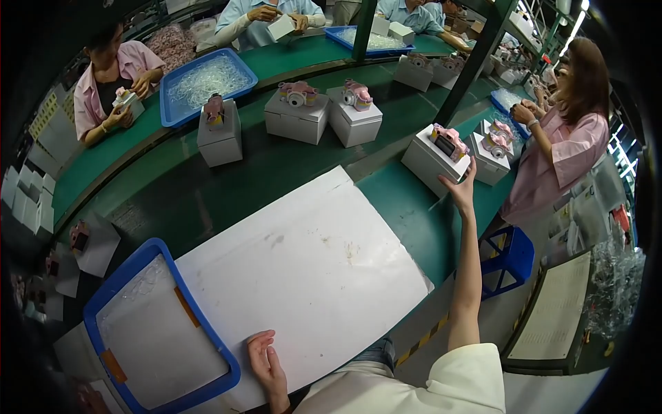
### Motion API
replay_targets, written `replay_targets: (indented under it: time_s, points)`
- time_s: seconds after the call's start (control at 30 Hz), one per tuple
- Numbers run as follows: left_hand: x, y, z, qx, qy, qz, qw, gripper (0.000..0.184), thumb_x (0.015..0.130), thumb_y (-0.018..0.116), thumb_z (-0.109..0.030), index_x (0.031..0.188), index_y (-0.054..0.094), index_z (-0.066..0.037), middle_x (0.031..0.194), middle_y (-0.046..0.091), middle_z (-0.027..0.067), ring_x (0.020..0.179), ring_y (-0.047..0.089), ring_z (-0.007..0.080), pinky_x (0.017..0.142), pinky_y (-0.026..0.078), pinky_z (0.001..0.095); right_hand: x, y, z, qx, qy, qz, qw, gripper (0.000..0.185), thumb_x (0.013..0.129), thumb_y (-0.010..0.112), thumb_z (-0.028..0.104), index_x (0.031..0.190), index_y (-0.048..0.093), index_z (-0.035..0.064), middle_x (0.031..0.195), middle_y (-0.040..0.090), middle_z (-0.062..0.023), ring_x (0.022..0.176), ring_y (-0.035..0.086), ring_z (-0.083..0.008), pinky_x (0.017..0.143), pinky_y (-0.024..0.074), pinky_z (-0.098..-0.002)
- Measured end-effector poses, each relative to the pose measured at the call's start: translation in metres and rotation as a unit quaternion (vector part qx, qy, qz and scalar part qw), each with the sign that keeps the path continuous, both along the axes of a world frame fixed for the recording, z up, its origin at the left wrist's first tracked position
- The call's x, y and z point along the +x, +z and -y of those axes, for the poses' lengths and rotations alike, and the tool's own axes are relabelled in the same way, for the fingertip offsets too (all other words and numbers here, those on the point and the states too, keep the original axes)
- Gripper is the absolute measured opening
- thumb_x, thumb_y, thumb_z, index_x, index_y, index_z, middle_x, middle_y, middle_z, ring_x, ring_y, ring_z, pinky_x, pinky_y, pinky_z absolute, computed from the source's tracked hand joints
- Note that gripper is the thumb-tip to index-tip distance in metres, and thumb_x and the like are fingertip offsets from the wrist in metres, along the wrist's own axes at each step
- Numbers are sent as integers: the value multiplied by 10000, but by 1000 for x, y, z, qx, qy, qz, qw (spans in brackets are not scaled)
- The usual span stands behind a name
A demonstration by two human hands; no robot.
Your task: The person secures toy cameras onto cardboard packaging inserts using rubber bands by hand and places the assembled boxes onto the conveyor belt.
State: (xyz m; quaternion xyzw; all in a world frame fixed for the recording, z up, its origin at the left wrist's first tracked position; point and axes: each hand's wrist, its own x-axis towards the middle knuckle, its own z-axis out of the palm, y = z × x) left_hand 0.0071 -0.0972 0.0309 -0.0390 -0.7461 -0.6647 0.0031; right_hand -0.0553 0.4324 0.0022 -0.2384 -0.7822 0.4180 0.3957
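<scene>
My right hand (pixel 460 186) reaches far out to the right, its thumb and fingers around the near corner of a white box (pixel 422 160). A pink toy camera (pixel 449 143) lies on top of that box. Just beyond stands another white box (pixel 487 165) with a pink toy camera (pixel 498 139) on it. Close to my body, my left hand (pixel 267 360) rests over the white board (pixel 310 255), holding nothing, fingers loosely bent and thumb apart. The blue-rimmed tray (pixel 164 247) is beside it on the left, with a little clear plastic inside.
White boxes (pixel 293 123) topped with pink toy cameras stand along the green conveyor (pixel 162 196). Blue trays (pixel 165 103) of clear strips lie beyond it. Co-workers (pixel 127 76) sit across; another person (pixel 562 152) stands right, near a blue stool (pixel 514 255). A green post (pixel 476 62) rises behind the boxes.
</scene>
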Motion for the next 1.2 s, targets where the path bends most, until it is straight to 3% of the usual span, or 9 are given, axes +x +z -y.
replay_targets:
  time_s: [0.1,0.17,0.27,0.4,0.53,0.67,0.83,1.03,1.2]
  points:
    - [0,-1,2,-18,-17,-20,999,196,784,395,-24,967,462,4,1010,499,134,907,478,223,805,387,295,12,30,56,47,-21,6,999,1024,569,781,201,1340,125,50,1243,316,-231,1082,405,-329,938,329,-388]
    - [6,-1,2,-33,-31,-32,998,184,786,396,-29,952,469,4,1000,503,132,898,482,225,808,386,294,25,53,107,-65,34,-10,997,1028,567,772,190,1347,113,77,1254,308,-226,1095,398,-329,932,328,-401]
    - [8,26,6,-84,-22,-60,994,155,786,403,-28,914,486,1,974,513,130,903,493,243,829,391,318,46,65,180,-50,140,16,989,1074,512,789,184,1347,119,92,1275,302,-191,1116,386,-331,892,376,-407]
    - [2,65,43,-242,66,-174,952,128,780,427,-23,878,506,-4,982,520,128,948,500,266,857,396,372,64,60,269,-78,231,143,959,1072,470,813,204,1324,176,81,1297,275,-187,1147,358,-345,835,429,-429]
    - [-2,74,89,-227,133,-167,950,135,782,438,-27,893,511,-2,999,521,129,962,499,273,867,392,365,62,45,314,-30,370,180,911,1069,495,796,187,1342,152,84,1344,238,-172,1191,318,-329,892,401,-410]
    - [6,71,103,-116,62,-100,986,143,781,452,-20,908,511,3,1036,517,130,1014,483,289,893,369,367,21,62,331,-44,706,207,676,1117,487,786,175,1363,101,73,1395,183,-133,1260,220,-304,991,291,-385]
    - [-3,69,147,-378,155,-100,907,261,784,483,-21,1045,490,2,1212,397,144,1157,367,323,929,339,388,-33,69,349,-6,744,284,605,834,597,711,71,1322,300,71,1329,358,-117,1194,372,-278,961,327,-351]
    - [0,43,242,-572,159,14,804,331,785,513,-52,1109,457,-8,1219,351,155,1092,388,339,867,389,387,-77,66,366,7,776,252,578,682,663,678,70,1281,393,110,1253,454,-115,1098,475,-274,900,382,-347]
    - [7,51,282,-571,143,110,801,255,774,506,-33,1028,480,-32,1039,444,144,905,466,296,745,422,382,-47,79,368,-108,702,206,673,516,735,622,104,1226,462,94,1221,484,-103,1104,467,-283,902,386,-363]
